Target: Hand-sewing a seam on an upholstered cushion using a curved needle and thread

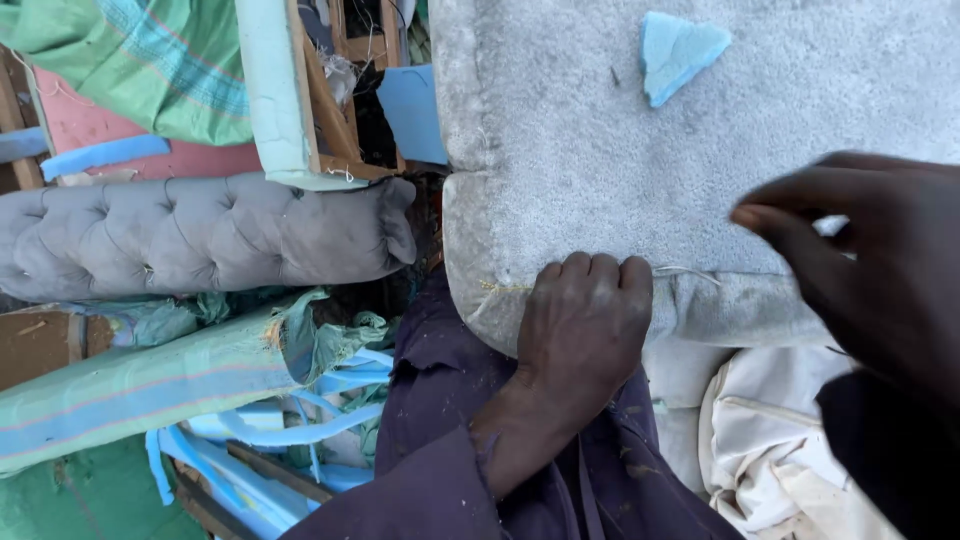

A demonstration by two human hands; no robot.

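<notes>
Nearest the camera, a dark purple sleeve (pixel 440 480) leads up to the left hand (pixel 583 325), which lies knuckles-up on the near edge of a grey upholstered cushion (pixel 600 170), its fingers curled together and pressing down on the folded fabric rim. Just beside those fingers, a pale thread (pixel 688 271) runs along the seam toward the right. The right hand (pixel 870 270) hangs close to the lens at the right, blurred; its thumb and forefinger seem pinched together, perhaps on that thread, though the view is too soft to be sure. Below it lies crumpled cream cloth (pixel 770 440). To the left, a heap of light blue foam strips (pixel 290 430) sits beside a roll wrapped in green striped fabric (pixel 140 385). Beyond that lies a grey button-tufted bolster (pixel 190 235), its end near the cushion's corner. Farther off, a wooden frame edged in pale green (pixel 290 100) stands upright, and a blue foam scrap (pixel 678 52) rests on the cushion's far surface.
</notes>
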